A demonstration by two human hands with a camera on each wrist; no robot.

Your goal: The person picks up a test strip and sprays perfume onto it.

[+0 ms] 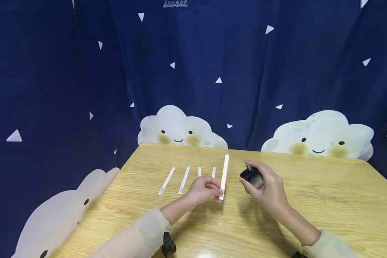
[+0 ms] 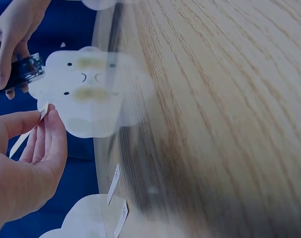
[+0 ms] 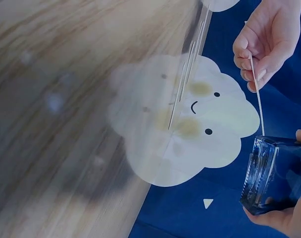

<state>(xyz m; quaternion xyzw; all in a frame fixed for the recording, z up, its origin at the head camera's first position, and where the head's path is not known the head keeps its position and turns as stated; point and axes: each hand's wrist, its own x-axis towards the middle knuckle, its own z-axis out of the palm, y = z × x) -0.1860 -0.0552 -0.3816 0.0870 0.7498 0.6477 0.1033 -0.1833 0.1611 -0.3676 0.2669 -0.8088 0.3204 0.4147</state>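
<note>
Wood-grain counter (image 1: 325, 200) is seen in front of a dark blue curtain printed with white smiling clouds (image 1: 319, 136). A long, narrow white paper strip (image 1: 225, 173) is pinched at its near end between the thumb and fingertips of the left hand (image 1: 204, 189), with the rest of the strip pointing away over the counter. In the right wrist view the same strip is seen edge-on as a thin white line running from those fingertips toward the bottle. A small dark, square-sided glass bottle (image 1: 252, 177) is gripped by the curled fingers and thumb of the right hand (image 1: 267, 188), just to the right of the strip and apart from it. Four more white paper strips (image 1: 184, 180) are laid side by side on the counter to the left of the held one, two of them partly hidden behind the left hand. Pale sleeves (image 1: 138, 233) are worn on both forearms
</note>
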